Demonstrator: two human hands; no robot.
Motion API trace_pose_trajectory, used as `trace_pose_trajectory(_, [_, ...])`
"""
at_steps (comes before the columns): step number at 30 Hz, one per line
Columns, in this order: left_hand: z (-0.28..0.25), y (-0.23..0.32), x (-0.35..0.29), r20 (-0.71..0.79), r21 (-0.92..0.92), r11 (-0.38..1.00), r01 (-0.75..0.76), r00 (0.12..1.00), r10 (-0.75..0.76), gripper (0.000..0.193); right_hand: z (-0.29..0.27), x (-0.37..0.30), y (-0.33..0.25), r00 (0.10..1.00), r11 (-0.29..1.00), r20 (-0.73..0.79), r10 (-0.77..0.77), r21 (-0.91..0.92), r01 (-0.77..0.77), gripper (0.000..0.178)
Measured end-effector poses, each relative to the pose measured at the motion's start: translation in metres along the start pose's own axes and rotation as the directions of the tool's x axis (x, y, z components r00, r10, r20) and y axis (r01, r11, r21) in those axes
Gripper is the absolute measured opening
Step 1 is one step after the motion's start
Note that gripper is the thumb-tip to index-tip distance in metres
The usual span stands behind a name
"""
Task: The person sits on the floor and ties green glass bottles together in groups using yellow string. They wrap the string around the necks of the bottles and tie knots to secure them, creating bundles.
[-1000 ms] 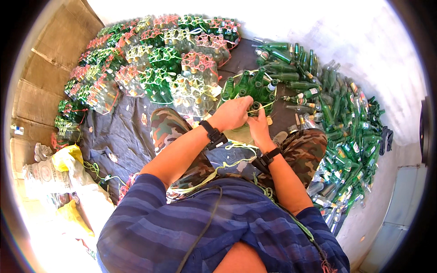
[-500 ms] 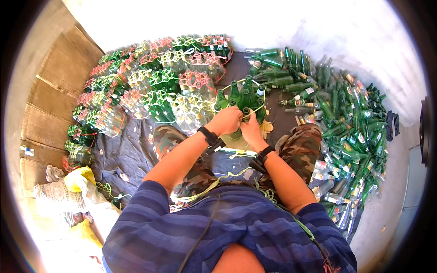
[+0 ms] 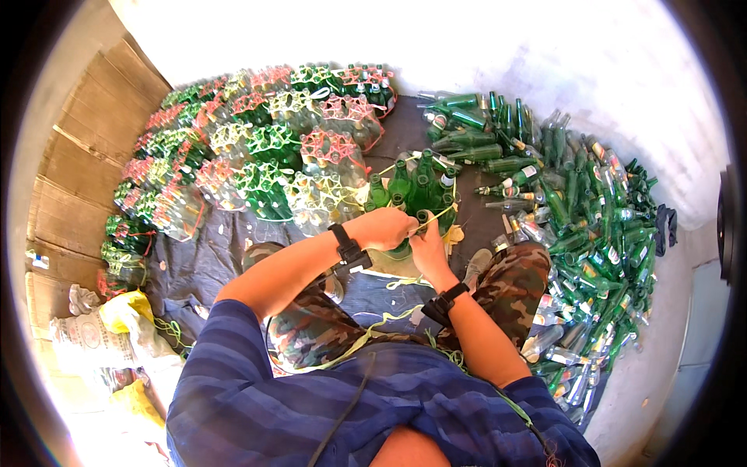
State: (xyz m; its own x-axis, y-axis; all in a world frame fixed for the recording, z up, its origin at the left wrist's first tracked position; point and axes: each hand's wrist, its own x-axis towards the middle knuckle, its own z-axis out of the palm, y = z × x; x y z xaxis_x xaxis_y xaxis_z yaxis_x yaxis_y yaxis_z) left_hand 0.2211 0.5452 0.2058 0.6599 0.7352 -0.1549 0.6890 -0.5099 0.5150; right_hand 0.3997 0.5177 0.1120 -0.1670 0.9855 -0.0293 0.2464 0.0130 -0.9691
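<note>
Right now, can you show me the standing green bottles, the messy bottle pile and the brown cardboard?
Standing green bottles (image 3: 422, 187): head view, on one bottle's green body.
Messy bottle pile (image 3: 585, 237): head view, around its middle.
Brown cardboard (image 3: 84, 167): head view, on its flat face.

Your left hand (image 3: 389, 227) grips a yellow strap (image 3: 440, 215), your right hand (image 3: 428, 251) just beside it, at the near side of upright green bottles (image 3: 422, 185). Bottle bundles (image 3: 268, 148) with red and yellow straps stand to the left; loose bottles (image 3: 572, 214) lie heaped to the right.
</note>
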Motion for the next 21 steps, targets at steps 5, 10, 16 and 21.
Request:
trace_pose_trajectory(5, [0.008,-0.008,0.001,-0.088,-0.087,0.996,-0.028,0.996,0.020,0.013,-0.007,-0.004,-0.028,0.997,0.998,0.046,0.059,-0.021,-0.058,0.055])
trace_pose_trajectory(10, [0.002,-0.003,0.002,-0.022,-0.042,0.997,0.062,0.998,-0.063,0.013,-0.005,-0.007,-0.044,0.999,0.993,0.015,0.032,-0.118,-0.030,0.053])
trace_pose_trajectory(16, [-0.004,0.010,0.007,-0.008,0.089,0.989,0.119,0.993,-0.119,0.014,-0.005,-0.007,-0.048,0.999,0.971,-0.010,0.048,-0.235,-0.049,0.051])
trace_pose_trajectory(21, [0.001,0.017,0.004,-0.141,0.291,0.953,0.081,0.989,-0.041,0.014,-0.008,-0.004,-0.041,0.999,0.962,0.014,0.046,-0.270,-0.040,0.049])
